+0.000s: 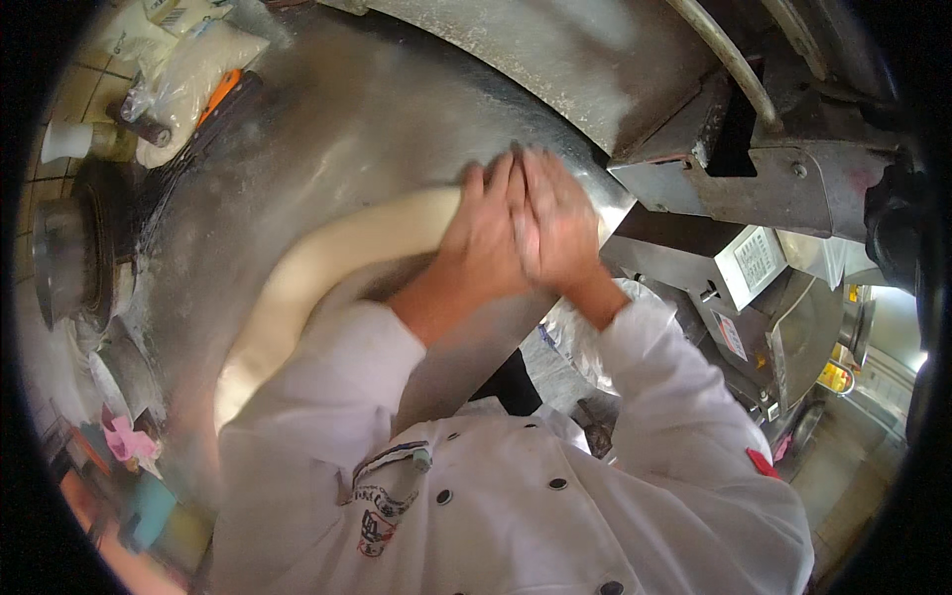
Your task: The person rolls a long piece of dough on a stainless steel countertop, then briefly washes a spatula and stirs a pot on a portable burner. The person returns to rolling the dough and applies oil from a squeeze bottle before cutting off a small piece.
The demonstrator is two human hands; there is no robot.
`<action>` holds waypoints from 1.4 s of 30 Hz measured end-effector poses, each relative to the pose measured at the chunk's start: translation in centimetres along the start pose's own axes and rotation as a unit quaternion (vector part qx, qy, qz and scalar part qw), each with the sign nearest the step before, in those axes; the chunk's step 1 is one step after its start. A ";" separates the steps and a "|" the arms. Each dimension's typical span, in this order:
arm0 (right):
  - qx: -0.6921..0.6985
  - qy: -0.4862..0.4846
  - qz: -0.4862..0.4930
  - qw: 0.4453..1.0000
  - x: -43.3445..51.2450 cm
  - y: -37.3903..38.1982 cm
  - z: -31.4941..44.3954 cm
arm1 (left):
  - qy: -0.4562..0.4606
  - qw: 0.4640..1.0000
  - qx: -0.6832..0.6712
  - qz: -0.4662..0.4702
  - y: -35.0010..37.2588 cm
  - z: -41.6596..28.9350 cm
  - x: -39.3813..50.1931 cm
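Note:
A long, pale rope of dough (pixel 320 256) curves across the stainless steel worktop (pixel 327 134), from the left edge near my sleeve up to its right end. My left hand (pixel 487 234) presses palm down on the dough near that end. Right beside it, my right hand (pixel 554 216) lies over the end itself, its inner edge touching the left. Both hands are blurred, with the fingers stretched out away from me rather than curled around the dough. The part of the rope beneath my palms is hidden.
Clear plastic bags (pixel 197 74) and an orange-handled tool (pixel 219 97) lie at the far left. Below them stands a round metal container (pixel 63 260). A machine's metal frame (pixel 751 178) rises at the right, close to the worktop's corner, above a metal box (pixel 744 268).

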State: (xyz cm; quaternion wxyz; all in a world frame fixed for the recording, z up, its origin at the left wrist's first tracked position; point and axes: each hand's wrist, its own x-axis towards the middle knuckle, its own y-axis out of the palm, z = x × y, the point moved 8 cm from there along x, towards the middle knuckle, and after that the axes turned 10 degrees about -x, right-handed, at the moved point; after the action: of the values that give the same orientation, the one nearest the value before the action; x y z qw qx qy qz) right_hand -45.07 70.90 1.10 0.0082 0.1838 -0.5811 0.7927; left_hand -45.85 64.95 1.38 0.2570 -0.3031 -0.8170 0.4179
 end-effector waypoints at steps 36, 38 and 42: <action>0.629 0.359 -0.037 0.689 -9.5 0.4 -7.6 | 0.010 0.992 0.054 -0.112 1.8 -3.1 5.1; 0.614 0.367 -0.027 0.699 -9.2 0.3 -7.6 | 0.047 0.986 0.046 -0.152 1.5 -3.1 5.1; 0.548 0.392 -0.053 0.737 -8.9 -0.1 -8.5 | 0.008 0.990 0.046 -0.136 2.5 -2.3 5.7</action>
State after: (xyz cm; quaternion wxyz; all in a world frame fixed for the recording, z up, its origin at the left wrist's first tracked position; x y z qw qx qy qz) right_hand -39.15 80.58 -3.62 0.1750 -0.1404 0.0195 0.9743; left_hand -47.50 71.35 1.38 0.3314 -0.1802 -0.8286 0.4137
